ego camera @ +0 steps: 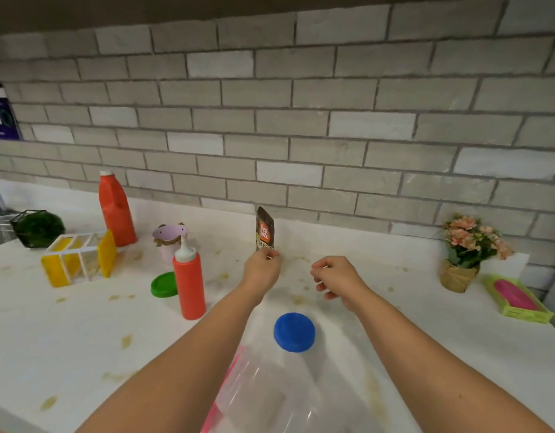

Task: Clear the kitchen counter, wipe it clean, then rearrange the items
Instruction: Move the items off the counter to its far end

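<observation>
My left hand [263, 270] pinches the lower edge of a small brown sachet [265, 228] and holds it upright near the brick backsplash. My right hand [337, 281] hovers beside it with fingers loosely curled and nothing in them. On the white stained counter [51, 332] stand a red squeeze bottle [188, 281], a tall red bottle [117, 209], a green lid [163, 284] and a blue lid [294, 332]. A clear zip bag [270, 392] with a pink strip lies at the front between my forearms.
A yellow-and-white rack [79, 257] and a dark green plant holder [39, 228] sit at the left. A lilac pot [168, 242] stands behind the squeeze bottle. At the right are a potted pink flower [466, 251] and a lime tray [520, 298] holding something pink.
</observation>
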The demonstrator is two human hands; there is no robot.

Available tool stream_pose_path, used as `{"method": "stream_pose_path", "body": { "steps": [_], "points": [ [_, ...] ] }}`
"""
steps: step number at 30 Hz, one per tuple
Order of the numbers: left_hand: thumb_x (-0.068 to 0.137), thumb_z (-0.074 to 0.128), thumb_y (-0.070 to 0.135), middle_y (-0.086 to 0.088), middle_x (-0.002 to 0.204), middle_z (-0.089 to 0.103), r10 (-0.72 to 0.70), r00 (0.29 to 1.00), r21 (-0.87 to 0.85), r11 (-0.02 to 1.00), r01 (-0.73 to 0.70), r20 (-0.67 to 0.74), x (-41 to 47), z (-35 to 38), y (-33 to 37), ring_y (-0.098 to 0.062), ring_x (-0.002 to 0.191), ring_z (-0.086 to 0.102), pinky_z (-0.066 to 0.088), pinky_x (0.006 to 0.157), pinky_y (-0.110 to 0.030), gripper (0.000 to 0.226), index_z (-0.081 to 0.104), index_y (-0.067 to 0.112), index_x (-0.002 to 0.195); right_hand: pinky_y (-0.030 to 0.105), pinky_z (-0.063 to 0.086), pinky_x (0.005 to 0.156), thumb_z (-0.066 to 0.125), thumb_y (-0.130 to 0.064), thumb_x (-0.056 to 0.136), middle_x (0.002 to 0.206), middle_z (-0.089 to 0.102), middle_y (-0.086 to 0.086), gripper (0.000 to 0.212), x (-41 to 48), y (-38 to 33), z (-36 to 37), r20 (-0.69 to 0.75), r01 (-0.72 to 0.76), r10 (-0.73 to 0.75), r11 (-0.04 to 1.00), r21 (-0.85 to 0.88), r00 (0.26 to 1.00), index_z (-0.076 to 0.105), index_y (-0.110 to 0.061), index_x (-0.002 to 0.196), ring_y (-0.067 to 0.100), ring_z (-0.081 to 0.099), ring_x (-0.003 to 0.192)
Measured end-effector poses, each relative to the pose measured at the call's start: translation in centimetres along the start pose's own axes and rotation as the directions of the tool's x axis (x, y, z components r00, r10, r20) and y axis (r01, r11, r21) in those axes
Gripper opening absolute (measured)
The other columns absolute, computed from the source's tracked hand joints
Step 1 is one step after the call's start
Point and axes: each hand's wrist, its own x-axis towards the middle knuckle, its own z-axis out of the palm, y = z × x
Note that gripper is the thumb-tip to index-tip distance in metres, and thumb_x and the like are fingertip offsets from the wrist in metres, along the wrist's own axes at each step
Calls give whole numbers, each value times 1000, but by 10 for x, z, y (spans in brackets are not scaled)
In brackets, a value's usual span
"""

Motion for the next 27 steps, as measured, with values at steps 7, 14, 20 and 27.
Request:
{"method": "stream_pose_path", "body": {
  "steps": [7, 14, 20, 27],
  "points": [
    [97, 37, 26, -11, 97, 55, -55, 996, -53, 997, 51, -71, 43, -22, -4, -26, 82, 51, 40, 63, -29, 25, 54, 8, 97, 29, 51, 59, 52, -15, 90, 89, 62, 8, 13, 45, -21, 25, 17, 48, -47, 994, -94, 999, 63, -11, 95, 22, 60, 75],
    [100, 25, 38, -8, 101, 53, -112, 993, -85, 990, 109, -32, 76, -24, -2, -26, 91, 50, 39, 63, -29, 42, 55, 10, 108, 39, 51, 95, 57, -25, 90, 129, 58, 12, 44, 93, -38, 69, -51, 41, -47, 993, -113, 998, 53, -6, 129, 29, 58, 112],
    [99, 16, 45, -7, 99, 57, -158, 987, -148, 976, 161, 26, 103, -16, -6, -20, 81, 55, 40, 62, -25, 51, 55, 14, 99, 28, 44, 89, 53, -29, 93, 127, 60, 13, 44, 124, -50, 91, -121, 109, -141, 964, -243, 983, 53, -8, 131, 28, 56, 117],
    [98, 17, 48, -9, 101, 62, -194, 978, -201, 958, 206, 77, 131, -14, -12, -22, 85, 56, 45, 72, -32, 63, 60, 7, 116, 23, 33, 57, 47, -18, 94, 83, 65, 13, 28, 137, -52, 102, -158, 154, -200, 953, -262, 967, 70, -2, 91, 21, 52, 72]
  ]
}}
